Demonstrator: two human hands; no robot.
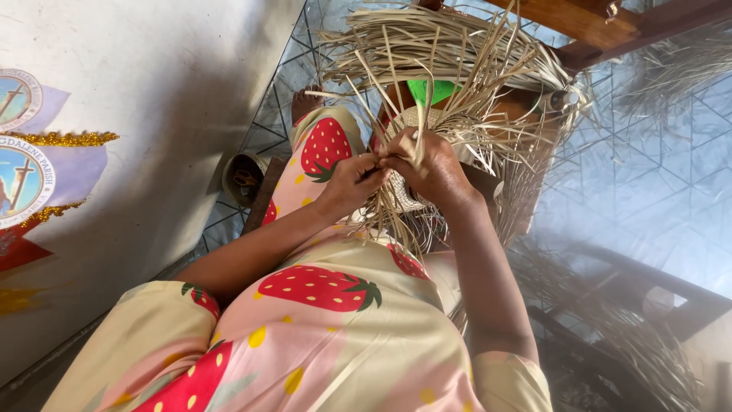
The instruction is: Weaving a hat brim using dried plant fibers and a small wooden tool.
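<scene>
Two hands meet mid-frame over lap: left hand [352, 181] pinches pale straw strips [457, 61], right hand [431, 169] closed round the woven piece [402, 194]. Small woven patch done; most strips loose, unwoven, fanning up-right w/ wooden frame [610, 27] behind.
</scene>
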